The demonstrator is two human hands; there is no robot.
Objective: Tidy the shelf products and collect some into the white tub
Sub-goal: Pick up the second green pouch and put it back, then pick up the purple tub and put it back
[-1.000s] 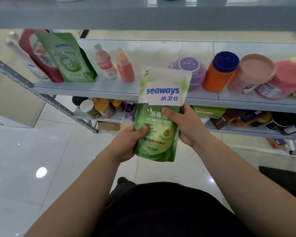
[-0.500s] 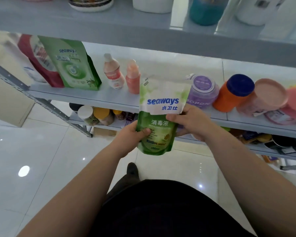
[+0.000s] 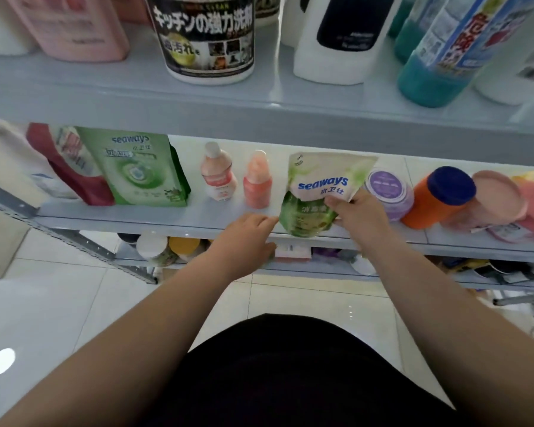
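Middle shelf (image 3: 136,220), front edge, centre: one green-and-white Seaways pouch (image 3: 321,183) stands upright with a slight lean; its base is level with the front edge, and whether it bears on the board cannot be told. The right hand (image 3: 358,223) pinches the pouch at its right side, thumb on the printed face just under the brand name, the other fingers curled behind. The left hand (image 3: 244,241) holds nothing; fingers straight and close together, tips just beside the pouch's lower left corner (contact cannot be confirmed).

Same shelf, left of the pouch: a coral bottle (image 3: 257,183) just beside it, then a pale pink bottle (image 3: 218,177); toward the left end, a larger green Seaways bag (image 3: 139,174) touching a red pouch (image 3: 74,171). Right of the held pouch: a purple-lidded jar (image 3: 389,189) partly behind it; next, an orange jar with a blue lid (image 3: 435,201).

Upper shelf (image 3: 198,100): a black-labelled tub (image 3: 204,41) near its front edge.
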